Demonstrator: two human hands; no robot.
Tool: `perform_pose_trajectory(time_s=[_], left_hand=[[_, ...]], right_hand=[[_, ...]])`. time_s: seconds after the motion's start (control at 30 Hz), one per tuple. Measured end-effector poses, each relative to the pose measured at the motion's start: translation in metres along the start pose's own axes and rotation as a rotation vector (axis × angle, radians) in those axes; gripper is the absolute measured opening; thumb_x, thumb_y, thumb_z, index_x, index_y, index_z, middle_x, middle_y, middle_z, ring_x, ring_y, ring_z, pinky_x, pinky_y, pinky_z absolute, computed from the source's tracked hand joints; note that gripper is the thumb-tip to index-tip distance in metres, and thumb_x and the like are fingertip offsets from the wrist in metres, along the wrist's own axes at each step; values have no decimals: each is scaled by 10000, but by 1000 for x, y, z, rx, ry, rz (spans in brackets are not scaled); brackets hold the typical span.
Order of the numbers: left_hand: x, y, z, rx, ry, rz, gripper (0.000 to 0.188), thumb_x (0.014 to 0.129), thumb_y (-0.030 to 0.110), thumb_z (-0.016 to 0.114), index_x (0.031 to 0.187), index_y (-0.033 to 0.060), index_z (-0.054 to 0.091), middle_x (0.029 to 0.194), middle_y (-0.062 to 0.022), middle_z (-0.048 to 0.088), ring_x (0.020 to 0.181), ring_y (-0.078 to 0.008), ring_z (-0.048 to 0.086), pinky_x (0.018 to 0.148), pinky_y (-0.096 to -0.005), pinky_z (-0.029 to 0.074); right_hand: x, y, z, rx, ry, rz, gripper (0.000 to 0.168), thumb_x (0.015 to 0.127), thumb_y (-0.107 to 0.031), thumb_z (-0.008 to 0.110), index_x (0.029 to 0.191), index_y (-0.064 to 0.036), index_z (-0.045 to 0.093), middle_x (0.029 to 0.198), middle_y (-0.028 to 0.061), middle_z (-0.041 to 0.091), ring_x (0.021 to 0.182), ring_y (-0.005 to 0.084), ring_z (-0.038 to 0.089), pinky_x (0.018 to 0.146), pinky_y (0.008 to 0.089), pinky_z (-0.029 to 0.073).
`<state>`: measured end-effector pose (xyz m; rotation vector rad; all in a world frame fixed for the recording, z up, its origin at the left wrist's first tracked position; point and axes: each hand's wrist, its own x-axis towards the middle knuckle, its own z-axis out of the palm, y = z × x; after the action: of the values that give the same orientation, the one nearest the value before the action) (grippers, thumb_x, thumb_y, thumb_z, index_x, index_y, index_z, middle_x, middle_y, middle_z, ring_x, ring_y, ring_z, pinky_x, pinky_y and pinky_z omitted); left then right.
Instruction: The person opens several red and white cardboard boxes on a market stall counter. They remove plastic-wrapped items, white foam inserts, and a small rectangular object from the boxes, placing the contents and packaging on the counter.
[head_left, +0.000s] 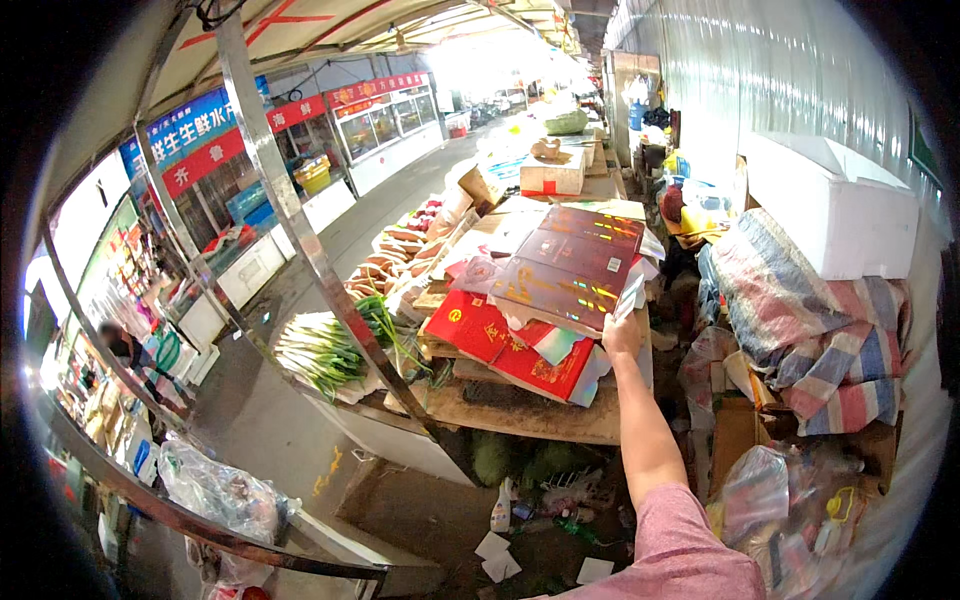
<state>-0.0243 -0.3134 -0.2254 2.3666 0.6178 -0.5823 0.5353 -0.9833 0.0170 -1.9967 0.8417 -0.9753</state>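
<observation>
My right hand (622, 334) grips the near right corner of a stack of flattened cardboard cartons, the topmost a dark maroon printed carton (559, 262). Beneath that stack a red flattened carton (480, 326) with gold print lies slantwise on a wooden board (540, 417) of the stall. A pale pink bag or sheet (480, 274) shows at the stack's left side. My left hand is out of view. Left of the cartons lie a bunch of green onions (322, 352) and rows of orange-brown root vegetables (386, 259).
A slanting metal post (281, 187) and a curved metal rail (225, 532) stand at the left. Striped woven sacks (817, 330) under a white foam box (832, 202) fill the right side. A spray bottle (501, 508) and loose papers are below. A person (131, 352) is at far left.
</observation>
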Motion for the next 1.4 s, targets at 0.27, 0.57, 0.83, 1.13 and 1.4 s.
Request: perform_pose_trajectory(time_s=[0.27, 0.57, 0.83, 1.13, 1.4], left_hand=[[17, 51, -16, -45, -194, 153, 425, 984, 421, 637, 1174, 41, 668, 1143, -250, 695, 1081, -404, 653, 933, -512, 507], [-8, 14, -42, 28, -224, -132, 463, 985, 451, 600, 1149, 30, 701, 1103, -158, 738, 1012, -315, 704, 874, -446, 546], [-74, -13, -62, -258, 273, -211, 325, 924, 356, 703, 1027, 47, 711, 1019, -187, 743, 974, -369, 710, 840, -449, 555], [-109, -128, -155, -539, 966, -493, 438, 908, 296, 775, 1193, -17, 661, 1020, -179, 749, 1001, -310, 738, 852, -418, 571], [-94, -202, -294, -72, 1281, -167, 646, 808, 236, 837, 1340, 4, 552, 1430, -193, 555, 1345, -393, 515, 1101, -483, 432]], right_hand=[[10, 21, -18, 595, -34, 121, 193, 939, -155, 745, 1070, -40, 663, 831, 44, 680, 565, 157, 617, 478, 304, 477], [-146, -32, -66, 613, -362, 306, 275, 927, -342, 727, 864, -82, 665, 775, -13, 614, 653, 125, 544, 562, 313, 397], [-361, 90, -125, -3, -970, 257, 424, 1013, -316, 671, 1184, 71, 697, 1122, 176, 724, 999, 281, 630, 887, 470, 507], [-500, 123, -78, -284, -1377, 206, 337, 933, -290, 731, 1106, -12, 651, 1030, 145, 638, 882, 232, 551, 820, 442, 438], [-753, -61, -12, 266, -1828, -56, 315, 944, -184, 727, 1162, 39, 686, 826, 58, 680, 647, 128, 588, 578, 300, 465]])
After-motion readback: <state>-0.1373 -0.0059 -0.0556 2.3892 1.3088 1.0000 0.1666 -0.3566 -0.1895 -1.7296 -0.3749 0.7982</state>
